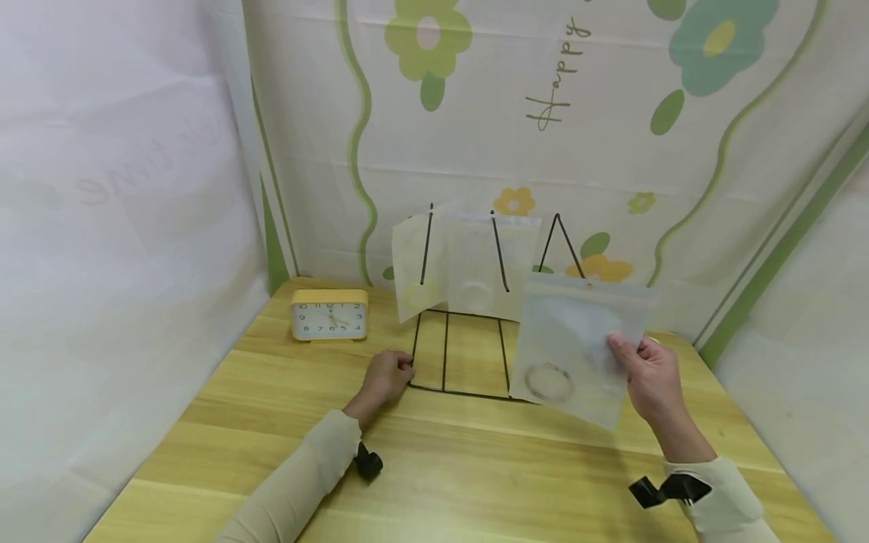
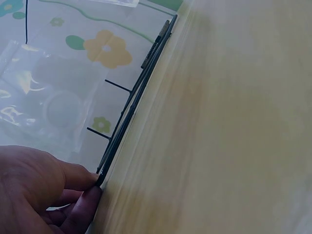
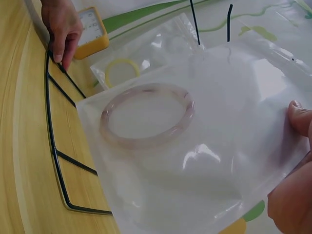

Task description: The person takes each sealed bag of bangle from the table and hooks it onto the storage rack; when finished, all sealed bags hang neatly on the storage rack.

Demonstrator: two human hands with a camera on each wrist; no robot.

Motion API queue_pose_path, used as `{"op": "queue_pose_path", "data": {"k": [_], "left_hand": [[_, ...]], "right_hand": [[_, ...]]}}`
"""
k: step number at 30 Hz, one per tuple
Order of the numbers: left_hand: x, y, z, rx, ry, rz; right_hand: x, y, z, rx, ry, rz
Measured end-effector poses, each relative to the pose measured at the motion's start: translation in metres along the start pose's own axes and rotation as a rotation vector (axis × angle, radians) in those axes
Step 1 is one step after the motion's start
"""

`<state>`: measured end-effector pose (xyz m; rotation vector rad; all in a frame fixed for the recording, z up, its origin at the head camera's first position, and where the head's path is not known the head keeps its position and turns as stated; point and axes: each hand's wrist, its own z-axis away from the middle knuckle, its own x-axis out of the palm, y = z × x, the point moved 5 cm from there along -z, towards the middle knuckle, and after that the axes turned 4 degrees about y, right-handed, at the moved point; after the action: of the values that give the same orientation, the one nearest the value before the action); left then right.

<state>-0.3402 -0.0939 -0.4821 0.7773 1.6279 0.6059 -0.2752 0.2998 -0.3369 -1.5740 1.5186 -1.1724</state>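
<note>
A black wire display rack (image 1: 445, 351) stands on the table, its upright hooks rising at the back. My left hand (image 1: 385, 377) pinches the rack's front left corner between thumb and fingers, as the left wrist view shows up close. With thumb in front, my right hand (image 1: 657, 381) holds the right edge of a clear zip bag (image 1: 577, 324). Inside that bag lies a pale pinkish bangle (image 3: 188, 108), near a lower corner. The bag's top hole overlaps the right hook (image 1: 572, 247) in the head view. A bag with a yellow bangle (image 3: 135, 68) hangs at the rack's left.
Another clear bag (image 1: 478, 256) hangs on the middle hook, with a faint ring inside. A yellow alarm clock (image 1: 330, 320) stands left of the rack. White flowered cloth (image 1: 468, 143) encloses the wooden table (image 1: 434, 467) at the back and both sides.
</note>
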Motion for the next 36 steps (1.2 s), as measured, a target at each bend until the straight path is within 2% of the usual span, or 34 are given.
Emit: {"op": "queue_pose_path", "data": {"k": [9,16,24,36], "left_hand": [[0.001,-0.001,0.000,0.017,0.009,-0.006],[0.000,-0.002,0.000,0.012,0.009,-0.005],[0.001,0.000,-0.001,0.014,0.005,-0.005],[-0.001,0.001,-0.001,0.013,0.005,-0.009]], "right_hand": [[-0.002,0.006,-0.006,0.012,0.002,-0.026],[0.000,0.006,-0.011,0.037,0.024,0.010],[-0.002,0.011,-0.014,0.074,0.003,0.020],[0.000,0.016,-0.027,0.107,0.038,0.053]]}}
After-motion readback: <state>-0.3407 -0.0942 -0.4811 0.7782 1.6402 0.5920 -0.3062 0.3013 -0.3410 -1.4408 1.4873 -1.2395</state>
